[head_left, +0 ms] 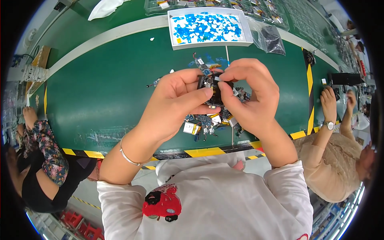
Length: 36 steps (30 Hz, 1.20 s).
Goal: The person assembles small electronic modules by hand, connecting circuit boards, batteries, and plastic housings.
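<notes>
My left hand [174, 98] grips a small black housing [216, 96] with its thumb across the front and fingers round the edge. A circuit board [203, 67] with thin wires sticks out above the housing's upper edge. My right hand [256, 88] is closed, with thumb and forefinger pinched at the housing's upper right. Whatever lies between those fingertips is too small and covered to name. Below both hands is a loose heap of circuit boards [206, 122] with wires and silvery battery cells [191, 128].
Beyond my hands stands a white tray [176, 46] of blue and white bits, beside a clear bag [274, 42] with dark contents. Clear trays of parts [276, 14] lie farther back. Striped tape [204, 152] marks the green table's [100, 96] near edge. Co-workers sit left and right.
</notes>
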Tool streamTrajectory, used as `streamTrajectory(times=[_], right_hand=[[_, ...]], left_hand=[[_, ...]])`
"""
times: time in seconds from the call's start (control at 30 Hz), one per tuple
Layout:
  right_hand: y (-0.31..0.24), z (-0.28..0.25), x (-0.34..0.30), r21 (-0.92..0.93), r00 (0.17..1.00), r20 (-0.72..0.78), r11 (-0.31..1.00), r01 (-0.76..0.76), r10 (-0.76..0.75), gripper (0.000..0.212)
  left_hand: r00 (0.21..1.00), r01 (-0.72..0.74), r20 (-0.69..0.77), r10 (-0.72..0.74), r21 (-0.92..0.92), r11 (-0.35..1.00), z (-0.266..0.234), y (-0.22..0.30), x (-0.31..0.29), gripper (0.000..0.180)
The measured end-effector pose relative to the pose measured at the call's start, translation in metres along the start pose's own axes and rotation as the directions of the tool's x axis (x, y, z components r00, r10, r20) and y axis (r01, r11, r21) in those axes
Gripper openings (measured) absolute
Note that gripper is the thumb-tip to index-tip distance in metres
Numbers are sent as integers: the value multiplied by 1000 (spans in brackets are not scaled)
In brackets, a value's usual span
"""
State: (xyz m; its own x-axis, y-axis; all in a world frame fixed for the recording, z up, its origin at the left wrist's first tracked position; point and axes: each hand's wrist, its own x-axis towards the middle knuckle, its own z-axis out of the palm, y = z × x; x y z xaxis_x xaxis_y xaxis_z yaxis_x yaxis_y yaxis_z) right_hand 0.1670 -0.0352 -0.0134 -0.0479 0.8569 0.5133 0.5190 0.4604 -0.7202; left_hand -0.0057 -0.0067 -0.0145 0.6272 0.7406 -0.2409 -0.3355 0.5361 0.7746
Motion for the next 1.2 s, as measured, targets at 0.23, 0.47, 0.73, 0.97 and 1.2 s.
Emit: streamTrajectory(times=[0.23, 0.47, 0.73, 0.97, 1.2], right_hand=[[1, 1, -2, 33, 999, -39, 999, 23, -22, 17], [3, -2, 0, 14, 998, 6, 998, 55, -55, 17], [5, -2, 1, -15, 997, 64, 999, 41, -40, 13], [13, -5, 4, 88, 989, 130, 994, 58, -70, 12], [3, -9, 4, 203, 985, 156, 979, 34, -67, 15]], left_hand=[[1000, -26, 14, 26, 6, 1000, 3, 1, -1, 33], [997, -78, -1, 79, 42, 996, 5, -2, -3, 31], [991, -124, -26, 132, 194, 973, 8, -2, -5, 24], [983, -176, 19, 181, 343, 923, 6, -5, -6, 14], [981, -151, -119, 154, 41, 988, -2, -7, 4, 16]])
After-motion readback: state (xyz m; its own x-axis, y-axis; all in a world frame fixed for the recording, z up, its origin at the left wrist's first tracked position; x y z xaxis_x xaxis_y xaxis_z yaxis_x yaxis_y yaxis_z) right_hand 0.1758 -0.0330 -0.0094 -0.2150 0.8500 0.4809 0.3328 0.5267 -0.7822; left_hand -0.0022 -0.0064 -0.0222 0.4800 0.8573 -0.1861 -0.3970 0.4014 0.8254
